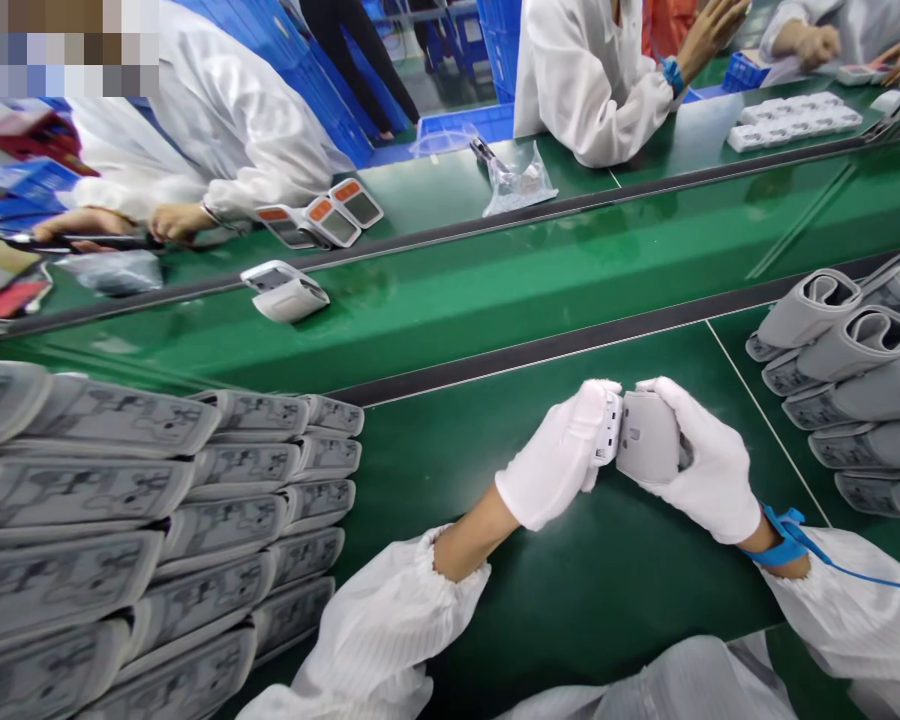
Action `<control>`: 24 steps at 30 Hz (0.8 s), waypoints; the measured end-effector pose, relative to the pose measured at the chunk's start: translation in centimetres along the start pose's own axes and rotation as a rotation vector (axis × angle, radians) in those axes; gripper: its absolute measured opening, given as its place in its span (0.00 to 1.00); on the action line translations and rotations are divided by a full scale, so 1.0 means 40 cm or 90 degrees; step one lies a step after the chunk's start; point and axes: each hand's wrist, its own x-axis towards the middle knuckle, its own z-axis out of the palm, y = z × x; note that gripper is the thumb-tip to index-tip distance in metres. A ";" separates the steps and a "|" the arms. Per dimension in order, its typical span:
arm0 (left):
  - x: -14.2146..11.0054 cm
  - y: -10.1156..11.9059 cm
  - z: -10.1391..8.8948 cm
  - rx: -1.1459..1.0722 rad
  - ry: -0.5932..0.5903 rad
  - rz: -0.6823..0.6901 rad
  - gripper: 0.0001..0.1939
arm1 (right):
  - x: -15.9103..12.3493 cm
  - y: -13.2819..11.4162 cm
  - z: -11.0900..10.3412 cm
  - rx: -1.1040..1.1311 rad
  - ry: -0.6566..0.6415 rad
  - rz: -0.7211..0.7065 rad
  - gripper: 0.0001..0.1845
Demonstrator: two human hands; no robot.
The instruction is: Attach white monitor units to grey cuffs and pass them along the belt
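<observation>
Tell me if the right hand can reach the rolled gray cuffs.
Probably yes: the rolled gray cuffs lie close by the right hand with nothing showing between, though it now grips a gray piece.

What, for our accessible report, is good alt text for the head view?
Left hand and right hand, white-gloved, hold a small grey device over a green belt, between stacked cuffs and rolled cuffs; co-workers in white smocks work beyond it.

Stacked grey cuffs (pixel 165 500) hem in the hands (pixel 555 455) either side; green bench (pixel 585 600) lies between.
</observation>
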 end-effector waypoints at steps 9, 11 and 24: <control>0.028 -0.037 -0.011 0.256 0.036 -0.005 0.37 | -0.022 0.010 0.047 -0.048 0.011 -0.011 0.32; 0.032 -0.033 -0.016 0.328 0.009 -0.028 0.40 | -0.027 0.018 0.053 -0.045 0.022 0.009 0.34; 0.091 -0.102 -0.023 0.229 0.134 0.159 0.39 | 0.030 0.005 0.012 0.138 -0.106 0.219 0.38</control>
